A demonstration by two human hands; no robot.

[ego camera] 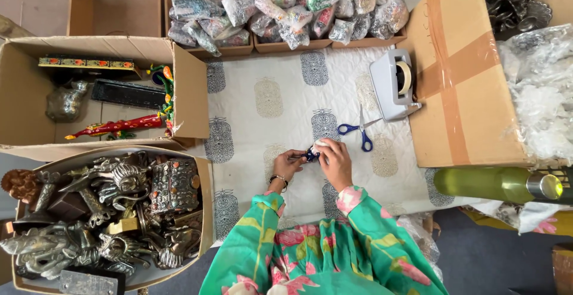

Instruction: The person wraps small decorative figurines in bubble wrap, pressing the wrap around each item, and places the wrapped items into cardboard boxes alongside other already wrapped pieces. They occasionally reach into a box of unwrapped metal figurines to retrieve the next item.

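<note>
My left hand and my right hand meet over the white printed cloth. Between them they pinch a small dark blue object, partly hidden by my fingers. Something white shows at the top of my right hand; what it is cannot be made out. A bangle sits on my left wrist, and green floral sleeves cover both arms. Blue-handled scissors lie just above my right hand.
A grey tape dispenser stands by a big taped carton. Boxes of wrapped bundles line the far edge. At the left are a carton of metal figurines and an open carton with painted items. A green bottle lies at the right.
</note>
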